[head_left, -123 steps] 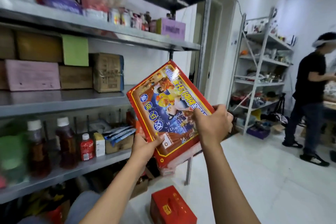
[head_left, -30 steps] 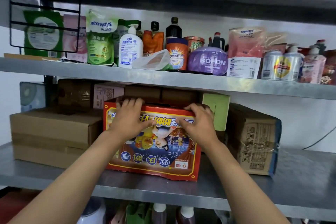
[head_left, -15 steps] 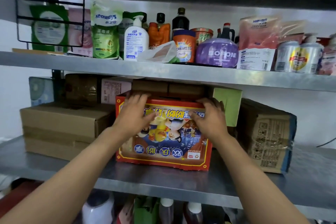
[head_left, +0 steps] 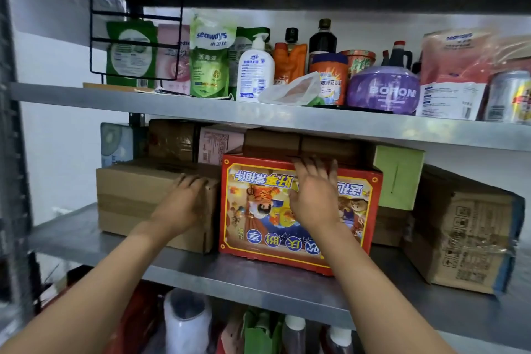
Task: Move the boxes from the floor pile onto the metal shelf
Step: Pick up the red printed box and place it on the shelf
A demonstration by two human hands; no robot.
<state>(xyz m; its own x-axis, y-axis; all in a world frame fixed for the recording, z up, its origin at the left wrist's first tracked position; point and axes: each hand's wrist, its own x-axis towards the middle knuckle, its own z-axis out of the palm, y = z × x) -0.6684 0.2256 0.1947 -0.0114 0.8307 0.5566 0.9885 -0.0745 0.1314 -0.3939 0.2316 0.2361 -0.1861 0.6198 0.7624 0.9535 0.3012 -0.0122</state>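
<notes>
The box [head_left: 298, 215] in the middle is red with yellow edges and cartoon pictures. Brown boxes [head_left: 143, 198] sit left. Upper right, a purple tub [head_left: 383, 90].

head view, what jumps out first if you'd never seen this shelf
The bright red printed box stands upside down on the middle metal shelf, between a plain brown carton and a taped carton. The right hand lies flat against its front with fingers spread, while the left hand rests on the brown carton beside it. Above, a purple BORONE tub stands out among bottles and pouches.
</notes>
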